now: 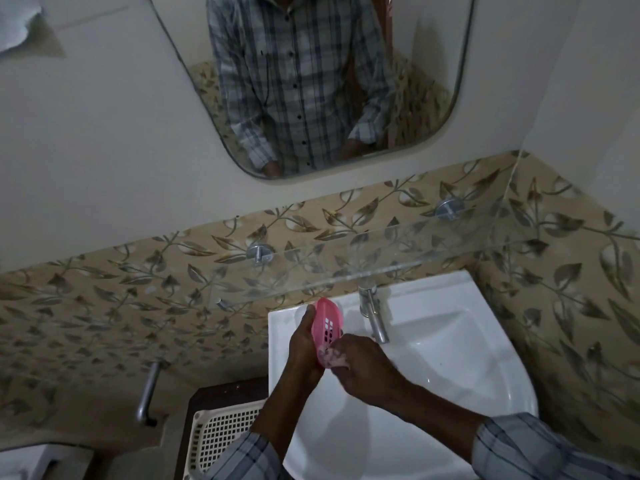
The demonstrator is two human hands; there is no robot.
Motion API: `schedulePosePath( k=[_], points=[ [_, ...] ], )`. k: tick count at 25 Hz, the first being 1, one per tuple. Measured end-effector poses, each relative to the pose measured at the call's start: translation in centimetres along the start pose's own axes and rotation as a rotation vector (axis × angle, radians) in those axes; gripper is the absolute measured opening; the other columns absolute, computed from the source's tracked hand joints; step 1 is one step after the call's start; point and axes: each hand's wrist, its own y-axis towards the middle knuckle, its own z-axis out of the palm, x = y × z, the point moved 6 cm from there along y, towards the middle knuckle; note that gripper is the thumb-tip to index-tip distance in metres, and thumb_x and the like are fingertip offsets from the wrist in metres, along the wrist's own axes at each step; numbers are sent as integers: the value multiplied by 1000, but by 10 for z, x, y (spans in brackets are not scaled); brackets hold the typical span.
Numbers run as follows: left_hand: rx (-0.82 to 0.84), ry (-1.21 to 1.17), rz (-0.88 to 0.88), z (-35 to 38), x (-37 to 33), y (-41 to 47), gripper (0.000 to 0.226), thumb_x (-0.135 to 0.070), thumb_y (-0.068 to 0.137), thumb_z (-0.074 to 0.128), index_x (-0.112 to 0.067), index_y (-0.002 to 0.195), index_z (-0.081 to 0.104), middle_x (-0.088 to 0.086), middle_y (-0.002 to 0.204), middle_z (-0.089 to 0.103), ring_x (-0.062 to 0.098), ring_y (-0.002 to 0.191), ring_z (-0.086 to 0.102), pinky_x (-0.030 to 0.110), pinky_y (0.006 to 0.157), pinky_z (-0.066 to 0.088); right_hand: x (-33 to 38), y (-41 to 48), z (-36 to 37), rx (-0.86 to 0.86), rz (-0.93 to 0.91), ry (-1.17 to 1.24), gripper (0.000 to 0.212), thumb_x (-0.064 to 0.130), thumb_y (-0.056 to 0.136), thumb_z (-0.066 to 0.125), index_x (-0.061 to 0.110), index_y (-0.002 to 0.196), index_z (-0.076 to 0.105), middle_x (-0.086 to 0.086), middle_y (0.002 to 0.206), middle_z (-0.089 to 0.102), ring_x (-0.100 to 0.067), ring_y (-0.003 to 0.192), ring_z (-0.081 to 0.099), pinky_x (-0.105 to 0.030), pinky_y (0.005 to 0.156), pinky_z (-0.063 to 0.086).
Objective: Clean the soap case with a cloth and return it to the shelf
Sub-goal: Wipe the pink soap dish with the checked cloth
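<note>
Left hand (304, 344) grips a pink soap case (327, 327) over the sink (450, 341); right hand (360, 368) pinches a cloth (333, 358), wiping inside it. Shelving comes after.

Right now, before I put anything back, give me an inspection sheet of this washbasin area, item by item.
Surface: white ceramic sink, below both hands.
Job's things: pink slotted plastic soap case held tilted over the sink's back left; small pale cloth against its near end; clear glass shelf on metal pegs above.
Clutter: white plastic lattice basket left of the sink.
Grippers: left hand grips the case; right hand pinches the cloth.
Cables: thin dark cord down the shirt, seen in the mirror.
Surroundings: chrome tap, rounded wall mirror, leaf-patterned tiles.
</note>
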Motion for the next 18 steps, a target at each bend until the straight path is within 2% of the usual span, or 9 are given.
schedulePosePath(
  k=[2,4,5,6,9,11,12,14,18],
  points=[
    [-28,83,111,-4,8,1,53,-50,95,52,-2,107,68,20,92,73,31,85,70,37,75,57,-8,16,2,8,462,382,15,24,77,65,9,78,70,-14,75,72,-23,65,71,-33,58,59],
    [18,95,153,-3,13,-2,56,-51,96,48,-2,111,69,22,103,74,30,92,72,36,78,59,-16,32,-6,-67,685,440,21,28,76,67,8,81,71,-13,79,73,-22,70,72,-24,52,52],
    [33,92,153,-1,12,-3,56,-52,96,48,-2,111,69,22,104,74,29,93,72,37,79,59,-14,34,-7,-76,651,361,21,27,80,67,8,87,71,-12,85,73,-22,77,72,-21,54,48],
    [33,84,138,-2,10,-3,56,-53,94,49,-3,109,69,21,99,74,29,91,72,37,81,57,-6,32,-9,-82,518,232,20,27,85,66,10,94,71,-9,91,74,-22,85,72,-19,59,48],
    [38,43,-22,-8,10,-3,64,-58,93,48,0,117,62,23,94,70,33,89,66,43,82,53,16,-1,-4,36,-203,-57,19,8,87,65,14,105,72,-5,103,73,-21,94,67,-25,80,53],
    [85,47,-68,-9,10,-3,66,-57,95,45,0,127,57,26,101,67,37,94,63,48,87,50,-3,-9,-16,136,-546,-254,33,-7,78,60,13,100,74,-4,101,73,-24,90,65,-31,76,54],
    [103,41,-71,-7,8,-4,65,-56,95,45,-1,130,56,26,106,66,37,98,61,50,91,48,-13,-2,-26,123,-580,-325,37,-10,75,57,13,99,75,-5,102,73,-25,89,66,-32,74,55],
    [94,-8,-57,-1,5,-5,65,-55,96,44,-3,132,55,27,113,65,39,103,61,49,91,49,-25,9,-35,33,-482,-350,34,-9,73,62,9,98,76,-8,99,73,-27,84,67,-30,70,56],
    [-17,20,83,-3,1,10,65,-54,92,48,-6,136,54,27,122,63,41,109,61,46,87,52,-28,-1,2,-21,-142,-74,20,11,72,63,9,89,72,-9,82,70,-25,75,68,-28,68,55]
  ],
)
